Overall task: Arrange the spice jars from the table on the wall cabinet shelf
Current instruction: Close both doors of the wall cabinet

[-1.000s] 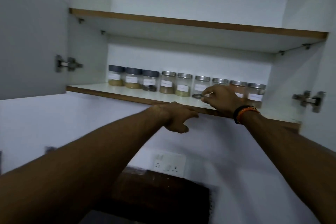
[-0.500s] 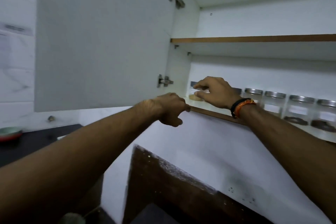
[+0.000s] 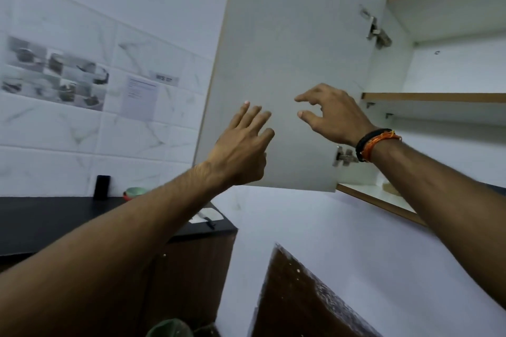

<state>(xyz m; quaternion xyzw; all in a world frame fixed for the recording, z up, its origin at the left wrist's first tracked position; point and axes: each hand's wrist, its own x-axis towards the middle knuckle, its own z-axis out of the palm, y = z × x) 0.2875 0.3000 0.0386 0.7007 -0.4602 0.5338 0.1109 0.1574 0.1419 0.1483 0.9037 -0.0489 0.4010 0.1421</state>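
My left hand (image 3: 241, 145) is raised with its fingers spread, lying against the inner face of the open white cabinet door (image 3: 290, 49). My right hand (image 3: 331, 115), with a black and orange wristband, hovers in front of the same door, fingers apart and holding nothing. The lower cabinet shelf (image 3: 367, 194) shows at the right, mostly hidden by my right forearm. Only the base of one spice jar (image 3: 390, 188) peeks out there. The upper shelf (image 3: 438, 97) is bare.
A black countertop (image 3: 41, 216) runs along the tiled wall at the left, carrying a dark small box (image 3: 101, 186) and a red and green bowl (image 3: 135, 193). Papers hang on the tiles (image 3: 54, 73). Door hinges (image 3: 376, 32) stick out near my right hand.
The view has swung left, away from the jar row. My right hand left the jars on the shelf and both hands moved up to the open door, fingers now spread.
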